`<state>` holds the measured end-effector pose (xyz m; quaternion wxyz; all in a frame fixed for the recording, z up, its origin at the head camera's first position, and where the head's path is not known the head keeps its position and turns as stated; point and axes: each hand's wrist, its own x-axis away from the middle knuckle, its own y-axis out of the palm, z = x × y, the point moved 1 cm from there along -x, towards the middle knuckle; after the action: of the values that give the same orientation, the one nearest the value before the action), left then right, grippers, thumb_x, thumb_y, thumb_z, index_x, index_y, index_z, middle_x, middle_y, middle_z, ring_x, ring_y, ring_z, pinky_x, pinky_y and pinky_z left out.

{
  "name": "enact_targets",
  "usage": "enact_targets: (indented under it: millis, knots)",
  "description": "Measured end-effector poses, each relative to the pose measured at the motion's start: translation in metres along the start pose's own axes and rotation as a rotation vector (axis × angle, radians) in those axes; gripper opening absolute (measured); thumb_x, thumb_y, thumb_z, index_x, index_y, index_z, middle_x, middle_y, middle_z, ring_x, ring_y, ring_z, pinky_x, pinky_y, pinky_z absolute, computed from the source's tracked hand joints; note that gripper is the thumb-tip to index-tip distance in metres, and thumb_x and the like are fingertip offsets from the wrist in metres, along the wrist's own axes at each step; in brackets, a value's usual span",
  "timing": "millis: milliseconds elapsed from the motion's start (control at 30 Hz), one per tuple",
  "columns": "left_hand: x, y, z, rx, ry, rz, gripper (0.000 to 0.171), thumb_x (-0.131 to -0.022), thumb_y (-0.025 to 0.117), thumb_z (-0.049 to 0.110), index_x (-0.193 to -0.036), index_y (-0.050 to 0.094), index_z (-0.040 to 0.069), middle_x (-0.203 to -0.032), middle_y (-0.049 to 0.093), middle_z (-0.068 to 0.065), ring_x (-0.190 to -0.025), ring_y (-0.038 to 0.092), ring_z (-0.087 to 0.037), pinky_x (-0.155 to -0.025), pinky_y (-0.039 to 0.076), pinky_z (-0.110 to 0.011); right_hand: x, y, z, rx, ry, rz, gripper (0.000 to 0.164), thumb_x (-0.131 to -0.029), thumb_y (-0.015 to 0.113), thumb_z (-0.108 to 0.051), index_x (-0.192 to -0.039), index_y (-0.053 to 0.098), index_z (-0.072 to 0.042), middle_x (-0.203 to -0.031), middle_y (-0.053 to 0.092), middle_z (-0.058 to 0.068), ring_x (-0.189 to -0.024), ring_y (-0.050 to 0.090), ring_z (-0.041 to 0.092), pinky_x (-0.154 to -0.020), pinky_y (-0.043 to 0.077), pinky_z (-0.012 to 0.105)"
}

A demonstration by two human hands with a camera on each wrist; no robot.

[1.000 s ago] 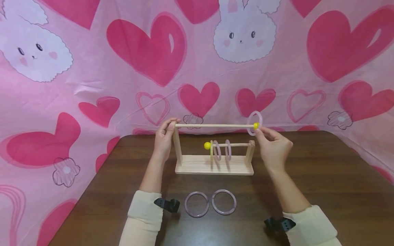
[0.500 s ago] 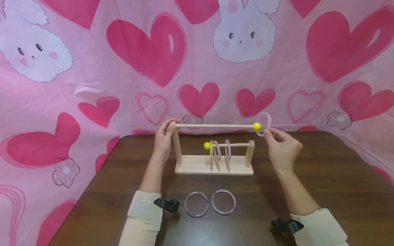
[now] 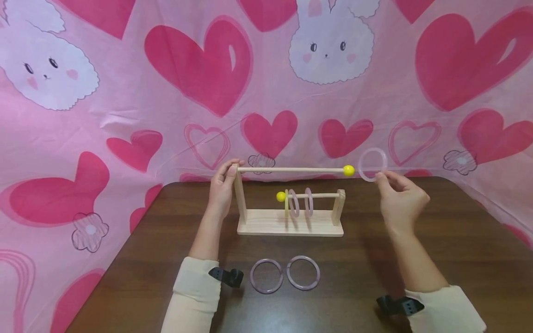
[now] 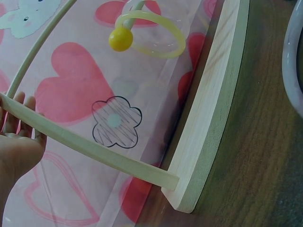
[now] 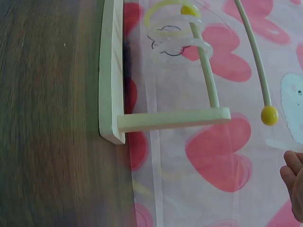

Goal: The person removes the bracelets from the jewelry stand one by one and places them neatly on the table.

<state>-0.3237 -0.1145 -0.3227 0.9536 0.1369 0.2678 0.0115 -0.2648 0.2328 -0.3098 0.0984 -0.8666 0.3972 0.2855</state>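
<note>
My right hand (image 3: 401, 201) pinches a translucent pale purple ring (image 3: 360, 163) by its lower edge, apart from the yellow ball (image 3: 349, 170) that tips the upper rod (image 3: 291, 170) of a wooden stand (image 3: 258, 227). At the stand's left, my left hand (image 3: 222, 187) grips the top of the tall post (image 4: 94, 147). A yellow ring (image 3: 286, 210) and two purple rings (image 3: 309, 203) hang on the lower rod (image 3: 325, 196). In the right wrist view only part of the right hand (image 5: 294, 184) shows, with the ring's edge (image 5: 279, 144).
Two purple rings lie side by side on the dark wooden table (image 3: 166, 286) in front of the stand, a left ring (image 3: 251, 277) and a right ring (image 3: 319, 274). A pink cloth (image 3: 125, 92) with hearts and rabbits hangs behind the table.
The right hand has drawn the purple ring rightward, off the ball end of the upper rod and clear of it. The ring now faces the head camera more. The left hand stays put.
</note>
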Motion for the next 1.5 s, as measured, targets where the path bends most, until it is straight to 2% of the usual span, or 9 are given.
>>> enact_targets:
  millis: [100,333,533,767,1033,1133,1267,1300,1500]
  knots:
    - [0.0,0.0,0.0,0.005,0.002,0.0,0.021,-0.097,0.046,0.01,-0.112,0.058,0.0,-0.102,0.066,0.001,-0.089,0.06,-0.011,-0.094,0.037,-0.031,-0.004,-0.003,0.0,-0.078,0.041,0.01,0.021,-0.077,0.074,-0.012,-0.088,0.072,0.006,-0.062,0.062,-0.02,-0.058,0.06,-0.004,-0.054,0.045,0.01]
    - [-0.001,0.0,0.0,-0.003,-0.004,0.002,0.025,-0.097,0.046,0.01,-0.114,0.054,-0.006,-0.102,0.066,0.001,-0.089,0.059,-0.011,-0.094,0.038,-0.031,-0.007,-0.007,-0.002,-0.559,0.225,-0.02,0.01,-0.073,0.072,0.007,-0.082,0.069,0.011,-0.066,0.068,0.008,-0.057,0.066,0.014,-0.059,0.052,0.024]
    - [0.0,0.0,0.001,-0.029,-0.017,-0.007,0.031,-0.097,0.046,0.012,-0.118,0.048,-0.011,-0.103,0.065,0.002,-0.091,0.058,-0.011,-0.095,0.036,-0.031,-0.008,-0.008,-0.004,-0.745,0.399,-0.062,0.006,-0.073,0.07,0.012,-0.078,0.068,0.013,-0.065,0.066,0.017,-0.053,0.065,0.02,-0.054,0.053,0.03]
    - [0.0,0.001,0.001,-0.026,-0.009,0.001,0.03,-0.097,0.046,0.011,-0.117,0.049,-0.011,-0.103,0.065,0.001,-0.09,0.058,-0.011,-0.093,0.038,-0.031,-0.006,-0.011,-0.007,-0.782,0.481,-0.252,0.006,-0.079,0.064,0.011,-0.077,0.069,0.01,-0.067,0.066,0.019,-0.056,0.066,0.022,-0.056,0.053,0.034]
    - [0.0,0.0,0.0,-0.018,-0.013,0.008,0.028,-0.097,0.045,0.009,-0.117,0.05,-0.011,-0.101,0.065,0.004,-0.089,0.059,-0.01,-0.094,0.037,-0.031,-0.002,-0.014,-0.004,-0.713,0.454,-0.465,0.012,-0.082,0.062,0.009,-0.078,0.071,0.004,-0.068,0.068,0.014,-0.06,0.067,0.019,-0.06,0.053,0.032]
    - [0.0,0.0,0.0,-0.014,-0.015,0.01,0.028,-0.097,0.045,0.008,-0.117,0.05,-0.011,-0.1,0.065,0.005,-0.089,0.059,-0.01,-0.095,0.037,-0.031,-0.003,-0.014,0.01,-0.662,0.434,-0.553,0.011,-0.084,0.062,0.006,-0.082,0.072,0.003,-0.07,0.068,0.014,-0.062,0.067,0.019,-0.061,0.053,0.032]
    - [0.0,0.0,-0.001,-0.01,-0.013,0.007,0.029,-0.097,0.045,0.008,-0.118,0.048,-0.012,-0.1,0.066,0.005,-0.09,0.059,-0.01,-0.095,0.037,-0.031,-0.005,-0.015,0.029,-0.586,0.412,-0.622,0.009,-0.082,0.068,-0.001,-0.089,0.071,0.005,-0.074,0.069,0.015,-0.064,0.068,0.02,-0.063,0.053,0.034]
    - [0.0,0.0,-0.001,-0.01,-0.013,0.006,0.029,-0.097,0.045,0.009,-0.118,0.049,-0.011,-0.1,0.066,0.005,-0.09,0.059,-0.01,-0.095,0.037,-0.031,-0.007,-0.015,0.039,-0.615,0.406,-0.651,0.011,-0.082,0.066,0.0,-0.091,0.07,0.006,-0.076,0.068,0.017,-0.066,0.068,0.023,-0.064,0.053,0.035]
    - [0.0,0.0,0.0,-0.012,-0.016,0.008,0.027,-0.097,0.047,0.01,-0.116,0.052,-0.008,-0.101,0.066,0.004,-0.091,0.059,-0.011,-0.095,0.037,-0.032,-0.005,-0.017,0.04,-0.616,0.378,-0.694,0.011,-0.081,0.068,-0.001,-0.091,0.071,0.005,-0.077,0.068,0.017,-0.067,0.068,0.023,-0.064,0.053,0.036]
